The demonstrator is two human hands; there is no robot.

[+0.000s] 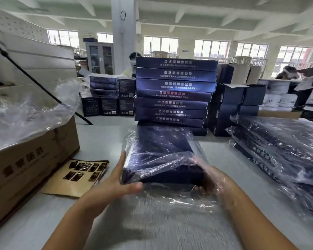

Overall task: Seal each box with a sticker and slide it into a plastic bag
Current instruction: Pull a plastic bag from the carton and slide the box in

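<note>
In the head view, a flat dark navy cardboard box (163, 156) lies on the pale grey table (101, 139), most of it inside a clear, crinkled plastic bag (172, 201) whose glossy film bunches over its top and trails loose toward the person. The left hand (116, 184) is spread flat, fingers straight, its palm against the box's near left corner, thumb along the near edge. The right hand (210, 179) sits inside the film at the near right corner, fingers curled round the box end; the wrap blurs the grip.

Just behind stands a tall stack of matching navy boxes (173, 92) with pale printed lettering on their long sides. To the right lies a pile of bagged boxes (282, 152), shiny and wrinkled. At left a brown corrugated carton (31, 165) holds loose clear bags, and beside it lies a tan backing sheet of dark rectangular stickers (79, 173).
</note>
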